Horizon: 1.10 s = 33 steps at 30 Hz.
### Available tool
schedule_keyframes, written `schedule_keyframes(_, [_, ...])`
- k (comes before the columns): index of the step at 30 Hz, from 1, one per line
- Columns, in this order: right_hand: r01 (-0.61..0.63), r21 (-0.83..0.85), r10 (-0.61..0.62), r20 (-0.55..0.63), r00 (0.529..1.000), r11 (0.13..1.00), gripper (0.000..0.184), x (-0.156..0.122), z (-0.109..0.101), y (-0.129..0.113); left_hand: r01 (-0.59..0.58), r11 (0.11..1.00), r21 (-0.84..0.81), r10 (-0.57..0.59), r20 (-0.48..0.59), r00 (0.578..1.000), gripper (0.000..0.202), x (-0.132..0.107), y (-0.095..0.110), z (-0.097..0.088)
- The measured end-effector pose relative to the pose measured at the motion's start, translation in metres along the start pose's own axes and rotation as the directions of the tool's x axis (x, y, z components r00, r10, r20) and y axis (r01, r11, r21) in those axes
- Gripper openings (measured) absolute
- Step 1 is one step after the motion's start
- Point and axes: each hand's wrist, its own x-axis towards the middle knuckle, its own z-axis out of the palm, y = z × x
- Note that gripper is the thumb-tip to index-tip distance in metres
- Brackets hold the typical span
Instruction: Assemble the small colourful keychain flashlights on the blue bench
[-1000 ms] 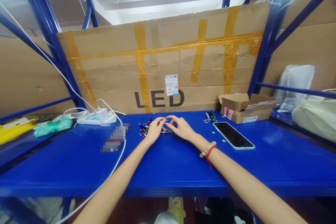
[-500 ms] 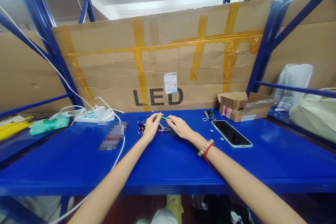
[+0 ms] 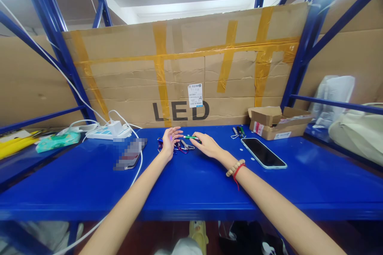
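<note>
My right hand (image 3: pixel 208 144) pinches a small green keychain torch (image 3: pixel 191 137) and points it left at my left palm. My left hand (image 3: pixel 170 140) is held up with its fingers spread, holding nothing; a faint violet spot shows on its palm. Both hands hover over a small heap of coloured keychain torches with clips (image 3: pixel 181 146) on the blue shelf (image 3: pixel 194 183). A bead bracelet and red string circle my right wrist.
A phone (image 3: pixel 263 153) lies screen-up to the right, near a few more small torches (image 3: pixel 238 131) and an open cardboard box (image 3: pixel 277 122). To the left are a blurred object (image 3: pixel 130 153), a white power strip (image 3: pixel 104 131) and its cable. A taped cardboard sheet stands behind.
My left hand let go of the green torch and opened, palm toward it. My right hand kept the torch and now aims it at that palm.
</note>
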Motion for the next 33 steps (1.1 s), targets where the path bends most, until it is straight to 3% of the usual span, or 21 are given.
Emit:
schedule_keyframes(15, [0.088,-0.14,-0.08,0.065,0.995,0.986,0.03,0.001,0.007,0.002,-0.004,1.0,0.023,0.004,0.021,1.0,0.034,0.001,-0.002,0.0])
schedule_keyframes(23, [0.04,0.023,-0.041,0.041,0.998,0.999,0.029,0.001,0.012,0.002,-0.007,1.0,0.021,0.007,0.012,1.0,0.034,0.001,-0.003,0.0])
schedule_keyframes(33, [0.046,-0.038,-0.045,0.034,0.998,0.998,0.028,0.002,0.012,0.003,0.013,1.0,0.009,-0.013,0.003,1.0,0.032,0.003,-0.003,0.001])
